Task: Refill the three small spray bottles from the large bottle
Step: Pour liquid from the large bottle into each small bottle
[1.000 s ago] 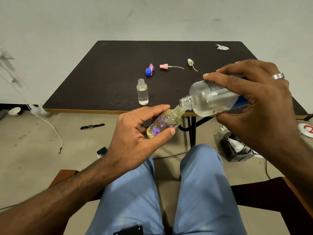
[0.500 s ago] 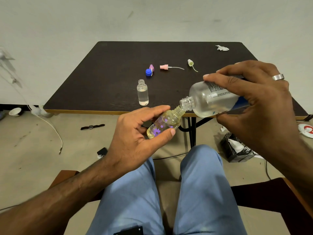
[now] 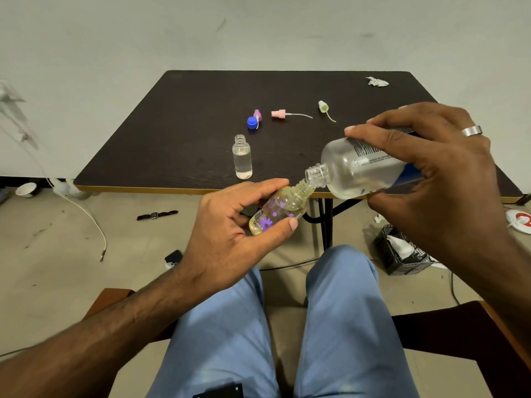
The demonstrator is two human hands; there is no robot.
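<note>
My left hand point(image 3: 230, 234) holds a small yellowish bottle with purple flowers point(image 3: 280, 209), tilted with its threaded neck up to the right. My right hand point(image 3: 436, 179) grips the large clear bottle point(image 3: 359, 168), tipped nearly flat, its open mouth touching the small bottle's neck. Both are held in front of the table's near edge, above my knees. A small clear bottle point(image 3: 242, 160) stands uncapped on the dark table point(image 3: 178, 133), holding clear liquid. Behind it lie a blue cap point(image 3: 252, 122), a purple spray head point(image 3: 256, 114), a pink spray head with tube point(image 3: 280, 113) and a yellowish spray head point(image 3: 323, 106).
A crumpled white tissue point(image 3: 377, 81) lies at the table's far right corner. On the floor are a wristwatch point(image 3: 156, 215), a white cable point(image 3: 94, 225), a phone point(image 3: 173, 258) and a black crate point(image 3: 402, 254). I sit on a chair point(image 3: 459, 328) before the table.
Almost nothing has moved. Both hands keep the same pose, with the large bottle's mouth still at the small bottle's neck.
</note>
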